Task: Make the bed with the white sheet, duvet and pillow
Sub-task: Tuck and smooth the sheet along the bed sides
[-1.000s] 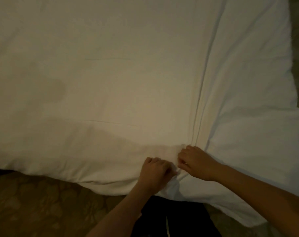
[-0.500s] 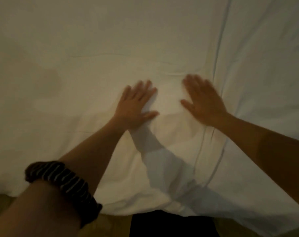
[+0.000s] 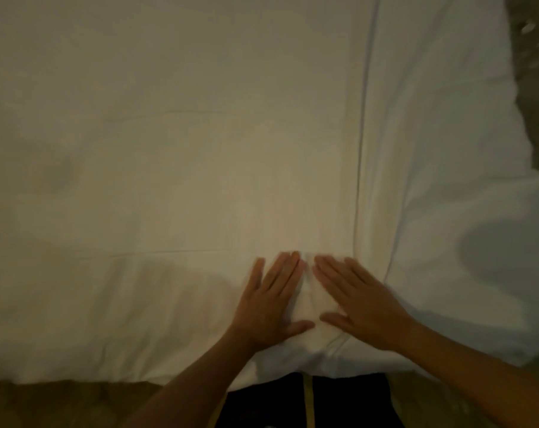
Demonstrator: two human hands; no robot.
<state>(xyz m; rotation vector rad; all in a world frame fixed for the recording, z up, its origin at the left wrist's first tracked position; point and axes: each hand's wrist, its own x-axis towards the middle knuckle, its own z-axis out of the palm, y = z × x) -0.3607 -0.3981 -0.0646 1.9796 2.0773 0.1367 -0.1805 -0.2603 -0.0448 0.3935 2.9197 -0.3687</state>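
A white duvet (image 3: 200, 149) covers nearly the whole view, lying fairly flat. A long straight fold (image 3: 362, 134) runs from the top down toward my hands, and right of it the cloth is more rumpled. My left hand (image 3: 271, 301) lies flat on the duvet near its front edge, fingers straight and spread. Close beside it my right hand (image 3: 357, 307) is also flat, palm down on the cloth. The fingertips of the two hands nearly meet. No pillow is in view.
Patterned brown floor (image 3: 61, 403) shows below the duvet's front edge and along the right side (image 3: 533, 72). My dark clothing (image 3: 308, 400) is at the bottom centre, right against the bed's edge.
One second ago both hands pinched the cloth at the front edge. They then opened and pressed flat farther up the bed, and now lie flat back near the front edge.
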